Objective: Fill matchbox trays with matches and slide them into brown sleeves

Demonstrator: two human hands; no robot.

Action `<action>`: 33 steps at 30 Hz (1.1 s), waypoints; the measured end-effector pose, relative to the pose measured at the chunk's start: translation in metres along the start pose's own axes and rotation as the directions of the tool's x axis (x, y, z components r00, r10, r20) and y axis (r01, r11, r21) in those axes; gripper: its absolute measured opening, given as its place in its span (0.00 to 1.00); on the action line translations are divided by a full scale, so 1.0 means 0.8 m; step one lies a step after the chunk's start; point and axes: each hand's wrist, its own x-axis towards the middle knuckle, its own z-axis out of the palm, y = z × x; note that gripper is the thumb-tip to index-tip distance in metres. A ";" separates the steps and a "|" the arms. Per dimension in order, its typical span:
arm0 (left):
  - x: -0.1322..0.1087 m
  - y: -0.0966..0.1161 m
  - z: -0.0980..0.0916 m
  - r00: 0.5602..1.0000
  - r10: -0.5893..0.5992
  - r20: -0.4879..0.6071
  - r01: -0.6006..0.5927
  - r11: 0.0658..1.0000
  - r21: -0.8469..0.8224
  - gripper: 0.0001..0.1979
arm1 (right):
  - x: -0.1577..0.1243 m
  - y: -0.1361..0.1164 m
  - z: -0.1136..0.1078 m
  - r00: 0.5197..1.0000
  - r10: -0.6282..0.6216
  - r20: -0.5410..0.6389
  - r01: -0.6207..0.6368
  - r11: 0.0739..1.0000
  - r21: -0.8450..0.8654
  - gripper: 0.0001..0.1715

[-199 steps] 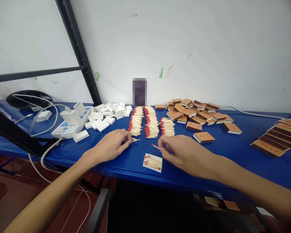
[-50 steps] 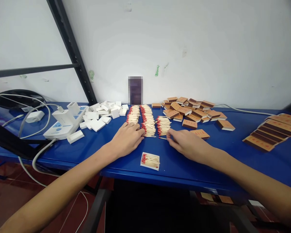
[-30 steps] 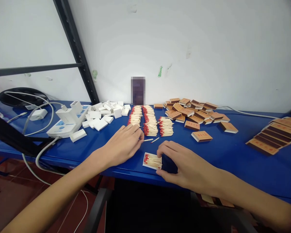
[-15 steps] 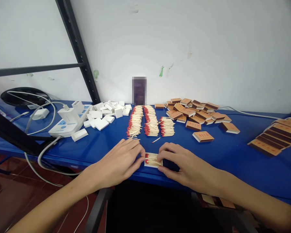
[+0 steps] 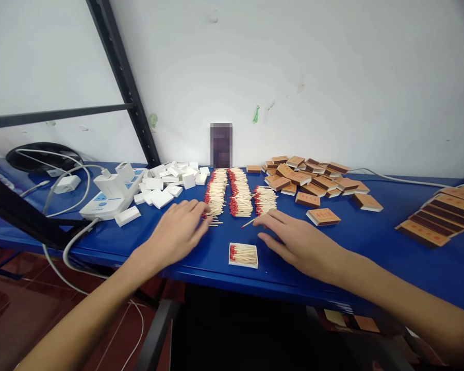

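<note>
A white matchbox tray point(image 5: 243, 266) holding red-tipped matches point(image 5: 244, 254) lies near the front edge, between my hands and touched by neither. My left hand point(image 5: 178, 232) reaches to the near end of the left row of matches point(image 5: 216, 188), its thumb and fingertips apart around the loose match ends. My right hand point(image 5: 297, 242) is open, index fingertip at the end of a single loose match point(image 5: 248, 223), thumb lower and apart. Beside the left row lie a middle match row point(image 5: 239, 193) and a shorter right row point(image 5: 266, 200).
White empty trays point(image 5: 162, 198) are heaped at left beside a power strip point(image 5: 100, 205) with cables. Orange matchbox sleeves point(image 5: 323, 216) are piled at right, with overlapping matchboxes point(image 5: 425, 233) farther right. A black shelf post point(image 5: 126, 82) rises at left.
Both hands have let go of the filled tray and moved forward: the left towards the left match row, the right towards the loose match. The tray stays in place.
</note>
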 end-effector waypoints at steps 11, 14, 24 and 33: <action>0.013 -0.019 0.017 0.999 0.003 0.039 -0.006 0.997 0.078 0.11 | 0.036 0.022 0.012 0.988 0.100 0.114 -0.082 0.984 -0.159 0.11; 0.018 -0.022 0.021 0.999 0.005 0.054 -0.010 0.996 0.084 0.12 | 0.037 0.024 0.012 0.987 0.107 0.122 -0.086 0.983 -0.161 0.12; 0.024 -0.026 0.029 0.997 0.036 0.063 -0.036 0.999 -0.014 0.12 | 0.034 0.008 -0.001 0.995 0.063 0.075 -0.065 0.998 0.015 0.08; 0.023 -0.028 0.034 0.998 0.058 0.015 -0.056 0.993 -0.106 0.11 | 0.016 -0.033 -0.008 0.998 0.000 0.057 -0.009 0.986 0.167 0.07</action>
